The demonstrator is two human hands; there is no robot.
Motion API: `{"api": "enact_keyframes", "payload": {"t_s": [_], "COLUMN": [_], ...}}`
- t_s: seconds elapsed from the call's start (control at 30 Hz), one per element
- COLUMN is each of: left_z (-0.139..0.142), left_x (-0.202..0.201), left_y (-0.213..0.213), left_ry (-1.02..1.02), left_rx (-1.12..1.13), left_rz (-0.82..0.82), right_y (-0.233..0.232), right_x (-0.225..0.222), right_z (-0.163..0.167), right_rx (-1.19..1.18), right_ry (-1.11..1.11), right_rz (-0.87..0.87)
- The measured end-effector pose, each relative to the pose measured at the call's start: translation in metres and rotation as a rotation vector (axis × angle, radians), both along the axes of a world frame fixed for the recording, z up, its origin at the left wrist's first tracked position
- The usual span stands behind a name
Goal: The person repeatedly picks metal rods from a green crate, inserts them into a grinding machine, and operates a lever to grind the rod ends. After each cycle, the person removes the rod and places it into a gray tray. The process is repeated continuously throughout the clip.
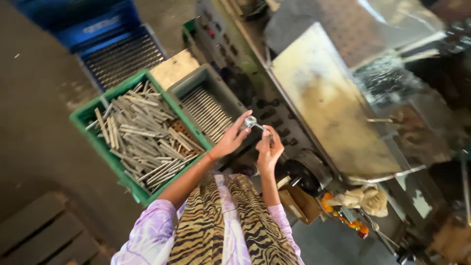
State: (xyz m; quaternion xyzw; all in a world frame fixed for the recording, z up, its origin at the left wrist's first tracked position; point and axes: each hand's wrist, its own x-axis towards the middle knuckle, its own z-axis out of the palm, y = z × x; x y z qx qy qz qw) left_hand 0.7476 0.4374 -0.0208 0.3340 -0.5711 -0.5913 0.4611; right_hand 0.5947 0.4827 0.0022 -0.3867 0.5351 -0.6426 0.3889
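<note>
My left hand (pixel 231 138) and my right hand (pixel 269 148) are raised together in front of me, both pinching a small shiny metal part (pixel 252 122) with a round end. The left fingers hold its round end, the right fingers its thin shaft. Just to the left sits a green crate (pixel 98 142) heaped with several grey metal rods. A grey crate (pixel 191 83) with neatly lined rods stands right behind my left hand.
A blue crate (pixel 105 34) with rows of rods stands farther back. A large machine with a flat metal plate (pixel 328 98) fills the right side. A crumpled cloth (pixel 365 198) and a cardboard box (pixel 299 203) lie below it. Wooden slats (pixel 44 230) are at bottom left.
</note>
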Motion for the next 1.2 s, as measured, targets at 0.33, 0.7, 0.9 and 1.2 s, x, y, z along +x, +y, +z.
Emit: {"api": "enact_keyframes", "payload": {"t_s": [0.33,0.7,0.9,1.2], "left_z": [0.037,0.047,0.060,0.092], "left_x": [-0.036,-0.043,-0.053,-0.083], "left_y": [-0.001,-0.004,-0.017,-0.012], "left_ry": [0.440,-0.325,-0.118,0.110], "left_rx": [0.282,-1.034,-0.921,0.501], "left_rz": [-0.370,-0.073,-0.106,-0.326], "right_y": [0.015,0.045,0.041,0.024], "right_x": [-0.034,-0.081,-0.095,-0.110], "right_z": [0.009,-0.005,-0.012,0.024], "right_rx": [-0.157,0.502,0.441,-0.399], "right_ry": [-0.414,-0.794,-0.808,1.026], "right_rz": [-0.003,0.243,0.273,-0.047]}}
